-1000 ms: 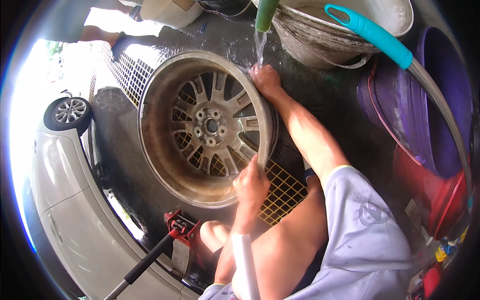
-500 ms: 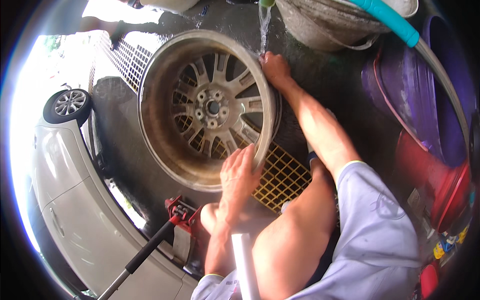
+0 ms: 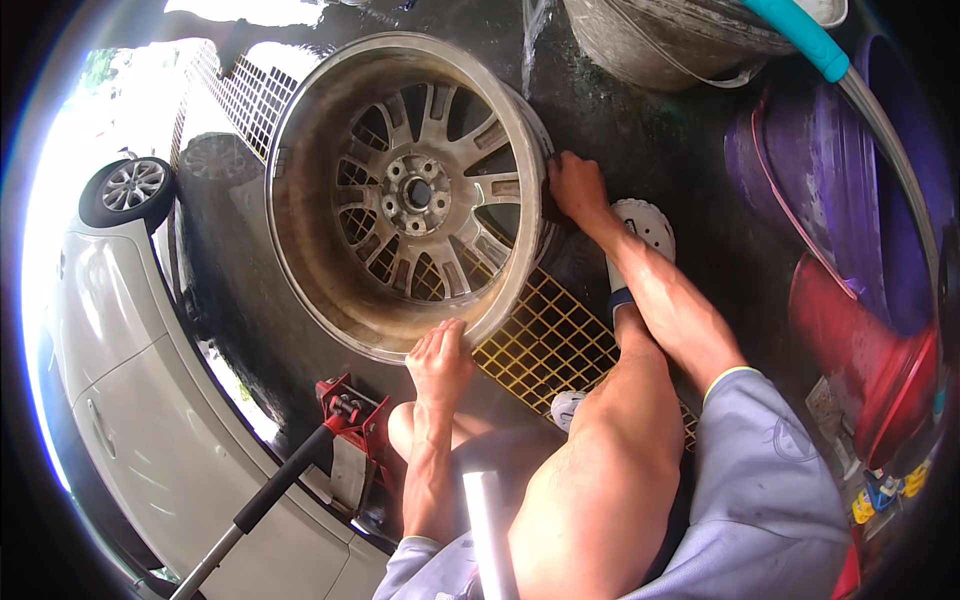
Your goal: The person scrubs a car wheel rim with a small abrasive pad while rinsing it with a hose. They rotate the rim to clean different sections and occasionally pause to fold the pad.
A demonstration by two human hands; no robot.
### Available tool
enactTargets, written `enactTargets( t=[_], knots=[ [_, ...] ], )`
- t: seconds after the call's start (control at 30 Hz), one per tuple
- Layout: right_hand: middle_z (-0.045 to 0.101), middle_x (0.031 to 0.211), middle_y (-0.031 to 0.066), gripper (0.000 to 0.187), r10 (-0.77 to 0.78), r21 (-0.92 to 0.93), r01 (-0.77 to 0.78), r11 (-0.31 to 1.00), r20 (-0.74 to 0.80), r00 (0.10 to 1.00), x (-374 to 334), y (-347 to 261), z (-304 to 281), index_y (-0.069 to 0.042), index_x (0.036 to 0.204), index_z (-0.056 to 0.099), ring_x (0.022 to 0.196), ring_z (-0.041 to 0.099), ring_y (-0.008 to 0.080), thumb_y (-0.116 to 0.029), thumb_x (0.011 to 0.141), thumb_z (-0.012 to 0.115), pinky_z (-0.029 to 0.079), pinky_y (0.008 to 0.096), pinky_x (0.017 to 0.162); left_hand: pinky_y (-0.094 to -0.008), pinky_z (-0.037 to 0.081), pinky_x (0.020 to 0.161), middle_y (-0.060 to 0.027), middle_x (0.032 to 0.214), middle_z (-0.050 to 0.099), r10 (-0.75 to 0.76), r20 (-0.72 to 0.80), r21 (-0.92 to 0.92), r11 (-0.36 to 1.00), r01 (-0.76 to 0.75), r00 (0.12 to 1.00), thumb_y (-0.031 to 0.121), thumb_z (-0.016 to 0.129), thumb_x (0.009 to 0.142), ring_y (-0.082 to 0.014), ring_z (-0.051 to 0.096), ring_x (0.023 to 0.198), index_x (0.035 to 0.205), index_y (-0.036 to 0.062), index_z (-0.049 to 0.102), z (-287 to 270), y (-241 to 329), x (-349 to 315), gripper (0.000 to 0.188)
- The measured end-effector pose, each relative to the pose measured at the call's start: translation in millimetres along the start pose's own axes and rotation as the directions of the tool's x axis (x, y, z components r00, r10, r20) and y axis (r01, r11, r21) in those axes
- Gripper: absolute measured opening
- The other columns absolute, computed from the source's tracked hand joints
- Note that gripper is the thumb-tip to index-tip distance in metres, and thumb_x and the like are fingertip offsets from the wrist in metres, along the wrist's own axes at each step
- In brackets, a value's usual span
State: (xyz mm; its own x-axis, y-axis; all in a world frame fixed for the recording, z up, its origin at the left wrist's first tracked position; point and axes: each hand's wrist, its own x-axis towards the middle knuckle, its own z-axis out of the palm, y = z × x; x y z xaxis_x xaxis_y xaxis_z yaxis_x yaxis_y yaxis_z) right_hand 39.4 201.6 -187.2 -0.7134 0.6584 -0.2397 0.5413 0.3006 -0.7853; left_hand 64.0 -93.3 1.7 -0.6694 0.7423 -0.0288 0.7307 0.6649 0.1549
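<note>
Dark, wet floor [image 3: 235, 270] spreads beneath the work, crossed by a yellow grating [image 3: 540, 322] that runs on toward bright light at upper left. Near the centre is a metal wheel [image 3: 402, 190], its hollow side toward the viewer and its spokes and hub set deep within; part of it overlies the grating. The person's left grip [image 3: 440, 352], a bare hand, is closed over the near edge of the wheel, fingers bent across the lip. The right grip [image 3: 578, 187], also bare, is at the wheel's outer right side with fingers curled; their tips are hidden, so whether they clasp the wheel cannot be told. Beyond it a thin stream of water [image 3: 536, 40] falls beside a grimy bucket [image 3: 665, 45]. At right, a grey hose [image 3: 893, 135] with a turquoise handle [image 3: 808, 42] arches past a purple tub [image 3: 835, 200] and a red tub [image 3: 845, 350]. Left of the person's bent leg [image 3: 605, 480] is a red jack [image 3: 350, 408] with a black-sleeved lever [image 3: 285, 478], close to a pale car [image 3: 130, 380]. One light-coloured shoe [image 3: 648, 226] shows just behind the right forearm.
</note>
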Motion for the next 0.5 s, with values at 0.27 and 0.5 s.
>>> enactTargets(
  t=[0.27,0.5],
  knots=[
    [0.068,0.086,0.0324,0.029,-0.150,-0.121,0.152,0.981,0.026,0.988,78,-22,-20,0.002,0.089,0.069,0.085,0.069,0.0497,-0.023,0.096,0.057,0.057,0.0564,0.077,-0.0366,0.055,0.057,-0.0066,0.078,0.068,-0.031,-0.128,-0.029,0.999,0.028,0.991,0.002,0.071,0.072,-0.0256,0.068,0.063,0.099,0.0084,0.070,-11,38,36,0.028],
    [0.070,0.091,0.0281,0.031,-0.145,-0.042,0.140,0.989,-0.153,0.978,131,7,-41,0.000,0.093,0.069,0.088,0.068,0.0491,-0.030,0.095,0.060,0.056,0.0548,0.080,-0.0387,0.055,0.057,-0.0060,0.080,0.069,-0.250,-0.206,-0.125,0.966,0.228,0.946,0.011,0.081,0.075,-0.0291,0.068,0.065,0.100,0.0150,0.074,16,109,102,0.026]
  ],
)
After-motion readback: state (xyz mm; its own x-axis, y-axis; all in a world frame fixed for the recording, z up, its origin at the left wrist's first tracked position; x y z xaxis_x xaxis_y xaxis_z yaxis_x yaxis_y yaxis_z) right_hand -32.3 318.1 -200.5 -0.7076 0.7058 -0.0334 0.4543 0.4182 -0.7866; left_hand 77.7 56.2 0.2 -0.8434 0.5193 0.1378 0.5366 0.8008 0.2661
